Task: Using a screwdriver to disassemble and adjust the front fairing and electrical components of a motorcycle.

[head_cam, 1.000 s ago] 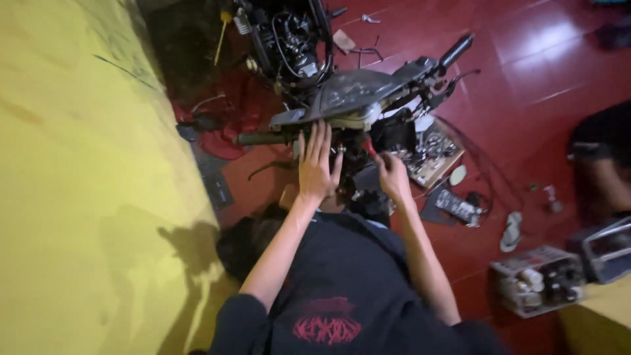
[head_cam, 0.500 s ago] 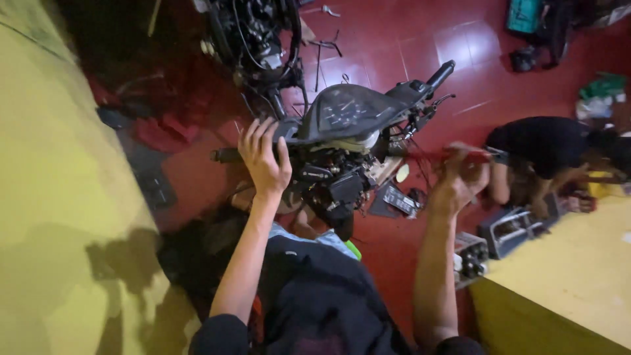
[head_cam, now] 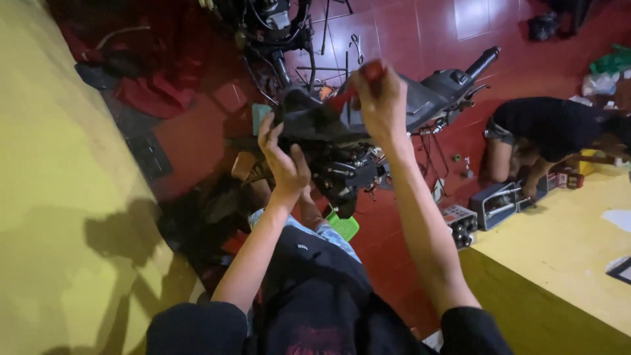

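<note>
A stripped motorcycle front stands before me, with a black handlebar cover (head_cam: 420, 98) over bare wiring and metal parts (head_cam: 348, 174). My left hand (head_cam: 284, 158) grips the cover's left edge, fingers curled over it. My right hand (head_cam: 381, 98) is raised over the top of the cover and closed on a red-handled tool (head_cam: 351, 91), whose tip is hidden against the cover. A handlebar grip (head_cam: 483, 62) sticks out at the upper right.
Another person in black (head_cam: 552, 128) crouches on the red tiled floor at right, beside an open toolbox (head_cam: 503, 200). A second dismantled motorcycle (head_cam: 269, 26) stands behind. Red cloth (head_cam: 151, 92) lies at left. A yellow wall (head_cam: 59, 197) flanks the left, and a yellow surface (head_cam: 565, 256) the right.
My right hand has come up from low at the right, near the toolbox, to the top of the cover, holding the red-handled tool. My left hand stays at the cover's left edge.
</note>
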